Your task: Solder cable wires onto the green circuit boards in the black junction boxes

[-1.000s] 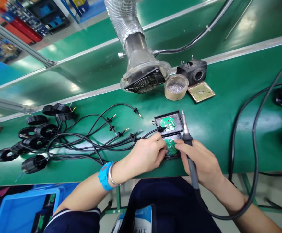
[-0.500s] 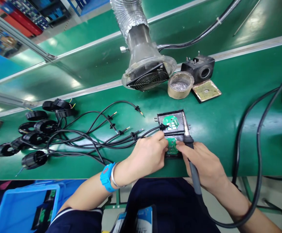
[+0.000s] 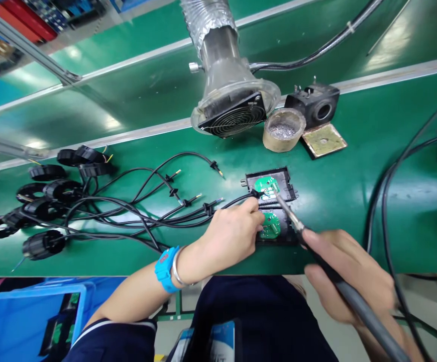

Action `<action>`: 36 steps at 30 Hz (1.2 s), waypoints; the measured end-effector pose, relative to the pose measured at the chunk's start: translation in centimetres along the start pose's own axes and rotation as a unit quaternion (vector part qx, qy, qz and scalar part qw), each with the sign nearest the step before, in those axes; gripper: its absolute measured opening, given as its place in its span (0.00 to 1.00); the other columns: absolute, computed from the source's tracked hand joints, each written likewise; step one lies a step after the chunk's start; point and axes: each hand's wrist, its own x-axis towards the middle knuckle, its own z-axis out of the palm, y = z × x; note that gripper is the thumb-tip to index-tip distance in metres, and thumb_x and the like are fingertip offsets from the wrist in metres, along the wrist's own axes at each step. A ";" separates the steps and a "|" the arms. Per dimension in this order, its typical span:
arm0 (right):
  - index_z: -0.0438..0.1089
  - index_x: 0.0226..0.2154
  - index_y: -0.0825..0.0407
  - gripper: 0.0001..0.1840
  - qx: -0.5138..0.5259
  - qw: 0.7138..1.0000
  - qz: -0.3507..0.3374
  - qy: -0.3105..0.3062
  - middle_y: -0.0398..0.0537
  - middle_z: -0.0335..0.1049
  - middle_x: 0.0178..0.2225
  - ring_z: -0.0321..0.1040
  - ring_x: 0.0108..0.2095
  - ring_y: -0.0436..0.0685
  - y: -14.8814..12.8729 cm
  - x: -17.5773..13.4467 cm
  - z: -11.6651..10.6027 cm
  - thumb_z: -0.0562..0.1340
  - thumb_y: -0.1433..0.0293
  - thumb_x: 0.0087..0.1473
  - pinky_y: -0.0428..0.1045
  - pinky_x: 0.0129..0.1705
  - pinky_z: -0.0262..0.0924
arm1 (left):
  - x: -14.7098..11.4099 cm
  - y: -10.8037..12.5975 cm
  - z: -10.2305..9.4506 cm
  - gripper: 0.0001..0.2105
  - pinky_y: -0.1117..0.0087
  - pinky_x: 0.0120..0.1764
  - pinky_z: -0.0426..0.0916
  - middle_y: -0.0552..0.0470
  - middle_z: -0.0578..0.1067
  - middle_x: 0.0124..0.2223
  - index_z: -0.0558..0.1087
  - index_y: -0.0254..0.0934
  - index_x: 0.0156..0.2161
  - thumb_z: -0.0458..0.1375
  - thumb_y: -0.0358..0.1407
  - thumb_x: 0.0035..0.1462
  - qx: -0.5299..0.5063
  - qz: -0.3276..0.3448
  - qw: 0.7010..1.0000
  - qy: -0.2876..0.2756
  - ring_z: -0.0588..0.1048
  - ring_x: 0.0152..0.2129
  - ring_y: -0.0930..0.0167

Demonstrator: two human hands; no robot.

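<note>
My right hand [image 3: 354, 271] grips a soldering iron [image 3: 339, 281] by its dark handle. Its metal tip slants up-left to the upper green circuit board [image 3: 266, 188], at or just over it; actual contact is unclear. This board lies in a black plastic case half [image 3: 287, 176], and a black cable [image 3: 241, 198] with a grommet enters from the left. Just below, a second circuit board [image 3: 271, 226] sits in another black case half [image 3: 288, 234]. Closed fingers of my left hand [image 3: 237, 226] rest at this lower board's left edge; what they pinch is hidden.
Several black cables [image 3: 139, 206] with round black housings [image 3: 43, 245] spread over the left of the green table. Behind the boards hang a fume extractor [image 3: 237, 113], a round solder-flecked dish [image 3: 283, 129] and an iron stand [image 3: 316, 105]. A blue bin [image 3: 11, 322] stands lower left.
My right hand has moved right and down, away from the lower board. The soldering iron has swung from near upright to a slant, its tip now at the upper board. My left hand stays nearly put.
</note>
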 end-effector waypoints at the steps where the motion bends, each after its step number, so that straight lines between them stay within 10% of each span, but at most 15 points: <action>1: 0.64 0.57 0.52 0.30 0.006 1.000 0.009 0.000 0.51 0.68 0.35 0.65 0.33 0.54 -0.5 -0.1 -0.4 0.59 0.80 0.50 0.51 0.31 0.63 | -0.1 0.0 0.0 0.09 0.70 0.22 0.58 0.53 0.68 0.38 0.71 0.37 0.35 0.48 0.32 0.61 -0.005 0.001 1.000 0.000 0.69 0.27 0.73; 36: 0.70 0.45 0.57 0.23 -0.001 1.000 0.007 -0.016 0.52 0.69 0.31 0.63 0.27 0.53 -0.5 -0.8 0.7 0.61 0.81 0.44 0.51 0.26 0.61 | 0.3 0.6 0.4 0.09 0.67 0.22 0.63 0.50 0.66 0.38 0.67 0.36 0.33 0.46 0.31 0.61 0.039 0.002 0.999 -0.007 0.69 0.26 0.70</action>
